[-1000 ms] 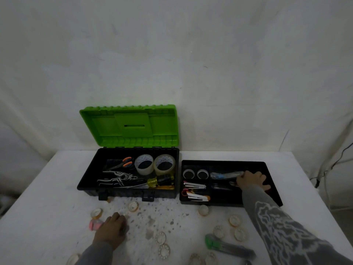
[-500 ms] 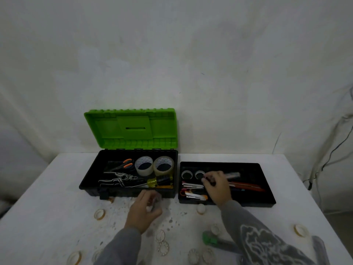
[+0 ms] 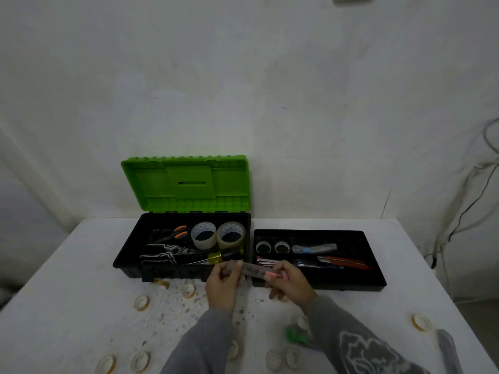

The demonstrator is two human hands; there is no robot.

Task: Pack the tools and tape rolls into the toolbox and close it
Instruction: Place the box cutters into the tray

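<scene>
Hands, left hand (image 3: pixel 222 282) and right hand (image 3: pixel 290 283), both pinching ends of pink-tipped utility knife (image 3: pixel 255 271): best laid flat in black tray (image 3: pixel 374 279), alongside red cutter (image 3: pixel 343 261).

Tray's (image 3: pixel 374 276) near-right corner seems free; toolbox (image 3: pixel 127 261) crowded.

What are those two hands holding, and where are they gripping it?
A long pinkish cutter, blurred; left hand grips one end, right hand the other.

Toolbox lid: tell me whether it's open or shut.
Open. The green lid stands upright behind the black toolbox base, leaving the scissors and tape rolls inside exposed.
</scene>
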